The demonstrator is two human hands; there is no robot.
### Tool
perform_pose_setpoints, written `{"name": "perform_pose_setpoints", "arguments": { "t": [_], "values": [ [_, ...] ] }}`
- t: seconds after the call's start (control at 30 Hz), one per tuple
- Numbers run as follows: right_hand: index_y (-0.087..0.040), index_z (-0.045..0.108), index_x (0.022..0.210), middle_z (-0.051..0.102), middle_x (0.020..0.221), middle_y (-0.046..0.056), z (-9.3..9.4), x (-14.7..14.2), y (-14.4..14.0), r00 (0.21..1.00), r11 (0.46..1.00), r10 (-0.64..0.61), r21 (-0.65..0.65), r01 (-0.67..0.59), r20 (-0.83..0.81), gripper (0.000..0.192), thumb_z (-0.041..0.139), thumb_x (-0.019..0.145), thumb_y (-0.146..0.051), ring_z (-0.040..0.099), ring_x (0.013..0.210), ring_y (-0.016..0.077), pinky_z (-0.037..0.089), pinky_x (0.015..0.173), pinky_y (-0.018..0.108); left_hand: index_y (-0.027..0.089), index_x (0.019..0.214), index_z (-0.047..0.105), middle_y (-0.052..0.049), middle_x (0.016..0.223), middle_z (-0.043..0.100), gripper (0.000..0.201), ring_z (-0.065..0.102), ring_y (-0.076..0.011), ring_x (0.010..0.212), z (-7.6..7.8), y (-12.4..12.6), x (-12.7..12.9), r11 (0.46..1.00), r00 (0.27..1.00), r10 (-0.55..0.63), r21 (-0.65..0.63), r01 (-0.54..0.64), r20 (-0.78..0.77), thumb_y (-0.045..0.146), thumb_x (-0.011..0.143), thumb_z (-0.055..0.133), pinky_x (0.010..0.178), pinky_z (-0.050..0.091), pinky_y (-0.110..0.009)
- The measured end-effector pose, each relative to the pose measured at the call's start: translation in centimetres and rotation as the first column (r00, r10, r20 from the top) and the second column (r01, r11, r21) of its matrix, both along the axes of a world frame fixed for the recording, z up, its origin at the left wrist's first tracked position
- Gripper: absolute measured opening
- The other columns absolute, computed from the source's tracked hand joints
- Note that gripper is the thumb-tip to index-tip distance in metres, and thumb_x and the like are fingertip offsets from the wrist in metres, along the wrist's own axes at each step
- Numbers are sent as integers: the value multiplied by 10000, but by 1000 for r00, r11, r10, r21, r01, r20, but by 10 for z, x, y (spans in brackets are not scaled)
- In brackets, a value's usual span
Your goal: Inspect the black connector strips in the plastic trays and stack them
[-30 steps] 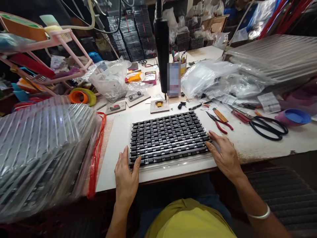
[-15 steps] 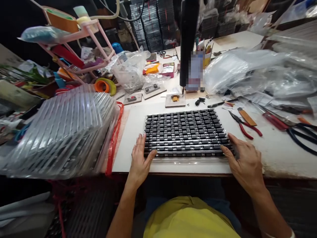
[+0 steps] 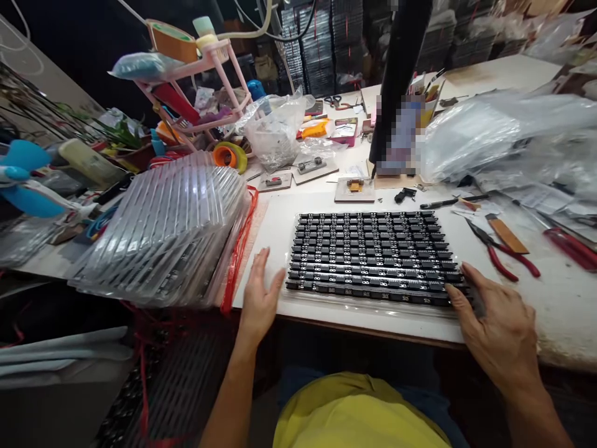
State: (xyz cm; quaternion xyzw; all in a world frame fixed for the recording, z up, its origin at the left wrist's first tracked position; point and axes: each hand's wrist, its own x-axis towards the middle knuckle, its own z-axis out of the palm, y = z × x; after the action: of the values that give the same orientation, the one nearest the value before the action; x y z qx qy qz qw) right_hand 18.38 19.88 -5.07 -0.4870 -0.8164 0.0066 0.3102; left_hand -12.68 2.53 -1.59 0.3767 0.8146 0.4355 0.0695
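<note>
Tray of black parts [image 3: 373, 256] sits flat on the white bench [image 3: 536, 298], every row looks filled. Left hand [image 3: 259, 298] spread, just off the tray's left edge; right hand [image 3: 499, 323] flat at its near right corner, gripping nothing. Stacked trays [image 3: 163, 230] left of it, apparently not yet worked

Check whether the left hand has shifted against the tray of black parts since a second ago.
Yes. The left hand has slid off the tray of black parts, now resting just left of its near-left corner.

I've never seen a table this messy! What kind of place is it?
Probably a small electronics assembly workshop. A clear plastic tray of small black parts in rows lies on the white worktable, beside red-handled pliers and a tall stack of clear ribbed trays.
</note>
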Motion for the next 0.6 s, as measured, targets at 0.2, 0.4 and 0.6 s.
{"name": "perform_pose_setpoints", "arguments": {
  "t": [0.2, 0.4, 0.6],
  "values": [
    [-128, 551, 1282, 657, 1073, 165, 2, 1, -2, 1000, 1000, 7, -4, -7, 10, 528, 403, 928, -490, 575, 1022, 318, 396, 845, 420, 262, 1486, 199, -105, 1572, 191, 703, 83, -262, 1458, -7, 9, 23, 938, 958, -244, -289, 194, -148, 500, 886, 477, 1151, 118, -539],
    [-134, 558, 1277, 664, 1048, 171, 4, 0, -3, 1000, 1000, 14, 15, -14, -4, 522, 406, 923, -486, 583, 1013, 342, 412, 830, 454, 279, 1493, 166, -107, 1573, 186, 702, 72, -264, 1457, -4, 5, 18, 931, 961, -263, -287, 228, -89, 498, 894, 459, 1150, 105, -542],
    [-180, 535, 1308, 672, 1024, 163, 4, 0, -1, 1000, 1000, 11, 11, -11, -5, 525, 402, 914, -500, 593, 975, 370, 434, 778, 498, 273, 1478, 232, -102, 1555, 247, 621, 120, -241, 1452, -4, 8, 20, 943, 974, -215, -274, 189, -65, 477, 920, 417, 1157, 110, -527]
  ]
}}
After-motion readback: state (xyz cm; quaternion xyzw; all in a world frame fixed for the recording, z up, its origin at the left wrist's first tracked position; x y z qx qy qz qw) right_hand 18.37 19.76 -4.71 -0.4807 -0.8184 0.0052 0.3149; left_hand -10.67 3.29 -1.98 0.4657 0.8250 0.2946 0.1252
